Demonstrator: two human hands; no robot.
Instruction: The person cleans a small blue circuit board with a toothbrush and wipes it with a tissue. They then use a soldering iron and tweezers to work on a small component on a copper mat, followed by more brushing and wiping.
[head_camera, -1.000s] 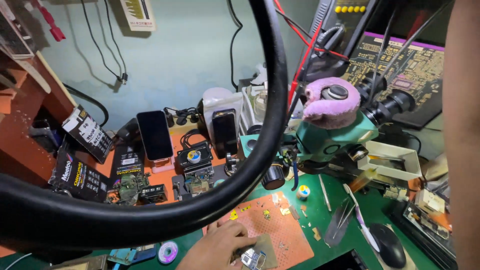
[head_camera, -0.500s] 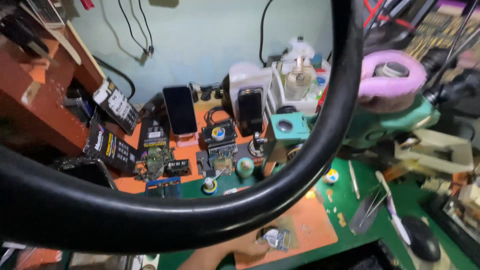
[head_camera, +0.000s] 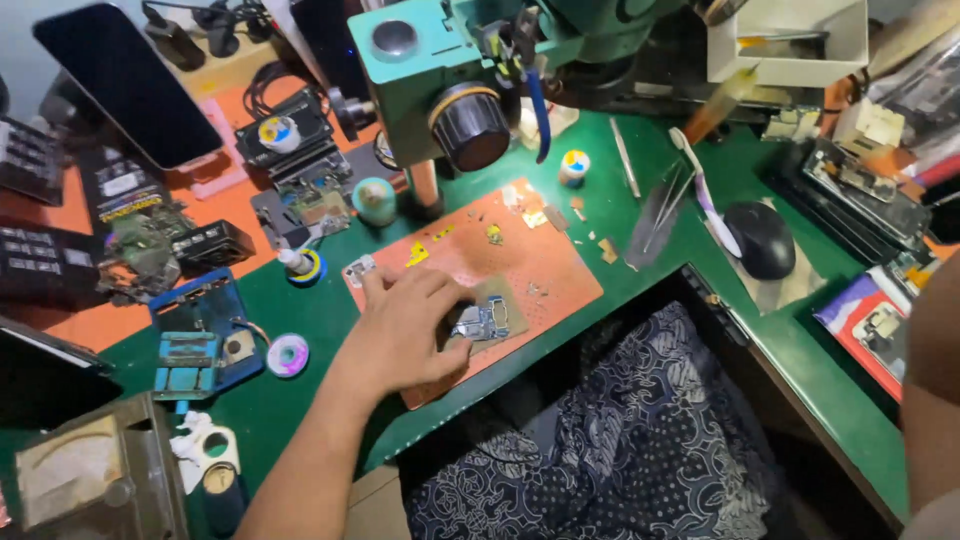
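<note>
The left hand (head_camera: 405, 330) lies flat with its fingers pressed on a small circuit board (head_camera: 483, 320), holding it down on the orange mat (head_camera: 555, 270) so it cannot slide.

The left hand (head_camera: 405, 335) lies palm down on an orange work mat (head_camera: 545, 265), its fingers spread, the grip resting against a small metal-shielded circuit board (head_camera: 483, 322) that sits on the mat. The mat lies on a green surface (head_camera: 660, 260). Above it stands a teal microscope (head_camera: 440, 70) with a dark lens. Tweezers (head_camera: 655, 215) lie right of the mat, just beside a black computer mouse (head_camera: 760, 238). A dark phone (head_camera: 130, 85) leans at the upper left.
</note>
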